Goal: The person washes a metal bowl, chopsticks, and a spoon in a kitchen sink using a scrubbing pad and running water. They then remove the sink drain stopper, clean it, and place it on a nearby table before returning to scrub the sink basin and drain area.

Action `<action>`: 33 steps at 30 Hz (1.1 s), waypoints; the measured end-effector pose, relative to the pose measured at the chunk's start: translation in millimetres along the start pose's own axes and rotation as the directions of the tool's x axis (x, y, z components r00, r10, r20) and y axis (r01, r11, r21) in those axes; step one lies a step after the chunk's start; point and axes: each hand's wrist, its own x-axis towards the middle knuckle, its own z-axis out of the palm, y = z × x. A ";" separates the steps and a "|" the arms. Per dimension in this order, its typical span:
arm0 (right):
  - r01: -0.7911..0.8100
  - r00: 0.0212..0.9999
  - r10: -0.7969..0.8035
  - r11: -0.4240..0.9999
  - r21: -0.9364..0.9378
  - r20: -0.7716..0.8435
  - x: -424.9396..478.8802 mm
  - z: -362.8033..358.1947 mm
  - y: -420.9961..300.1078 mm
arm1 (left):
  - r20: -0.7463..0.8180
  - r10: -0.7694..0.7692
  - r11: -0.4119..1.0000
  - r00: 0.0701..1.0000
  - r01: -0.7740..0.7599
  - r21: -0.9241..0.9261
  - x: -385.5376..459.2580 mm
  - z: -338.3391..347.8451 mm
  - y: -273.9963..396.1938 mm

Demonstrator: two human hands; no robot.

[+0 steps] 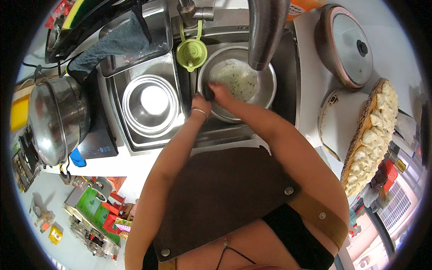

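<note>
A round stainless steel bowl stands in the right sink basin, with cloudy, frothy water and small green bits in it. My right hand reaches over the bowl's left side, its fingers against a small dark object. My left hand, a bracelet on its wrist, is just outside the bowl's left rim and grips the same object from the other side. Blur and my fingers hide what this object is. A yellow-green sink strainer hangs by its strap from the faucet base, behind my hands.
Stacked steel bowls occupy the left basin. The spout overhangs the right bowl. Left are a metal tray, a grey cloth and a lidded steel pot. Rightward stand a glass-lidded pot and a basket of pale pieces.
</note>
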 end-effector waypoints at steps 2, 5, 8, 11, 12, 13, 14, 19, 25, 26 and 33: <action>0.119 0.955 -0.055 0.971 -0.208 0.292 -49.8 -21.0 5.5 | -0.003 -0.048 0.998 0.999 0.048 -0.034 -2.0 -3.3 2.8; 0.122 0.748 0.279 0.834 -0.537 0.603 -63.1 -86.7 16.5 | 0.071 -0.175 0.975 0.982 0.183 -0.124 -12.7 -41.5 31.8; -0.121 0.852 0.402 0.775 -0.620 0.336 -30.9 -117.7 27.9 | 0.074 -0.133 0.987 0.988 0.139 -0.078 -8.9 -30.6 25.2; -0.348 0.934 0.355 0.926 -0.144 0.027 10.1 -97.0 7.0 | 0.131 -0.030 0.998 0.991 0.038 -0.053 -6.9 -21.8 14.8; -0.324 0.946 0.324 0.946 0.001 0.016 12.1 -72.6 2.5 | 0.133 0.001 0.997 0.991 0.010 -0.083 -0.2 -3.7 2.3; -0.294 0.955 0.297 0.945 0.145 0.003 13.5 -47.6 0.0 | 0.135 0.034 0.993 0.990 -0.019 -0.115 3.3 6.8 -3.6; -0.253 0.966 0.259 0.940 0.230 0.003 7.6 -24.9 5.4 | 0.171 0.057 0.998 0.984 -0.055 -0.014 2.7 4.5 0.7; 0.041 0.947 0.034 0.974 -0.224 0.318 -85.2 -59.7 14.7 | 0.466 0.132 0.861 0.875 -0.335 0.384 -9.9 -39.1 17.9; -0.151 0.734 0.538 0.725 -0.672 0.415 -73.8 -95.4 19.2 | 0.383 0.016 0.974 0.924 -0.100 0.201 -10.0 -65.1 48.3; -0.114 0.792 0.389 0.852 -0.511 0.470 -80.0 -84.0 9.7 | 0.350 0.027 0.967 0.936 -0.112 0.227 -4.8 -51.5 40.1; -0.145 0.914 0.364 0.705 -0.694 0.178 -43.7 -125.7 56.1 | 0.380 0.078 0.925 0.922 -0.209 0.318 -5.5 -36.5 27.4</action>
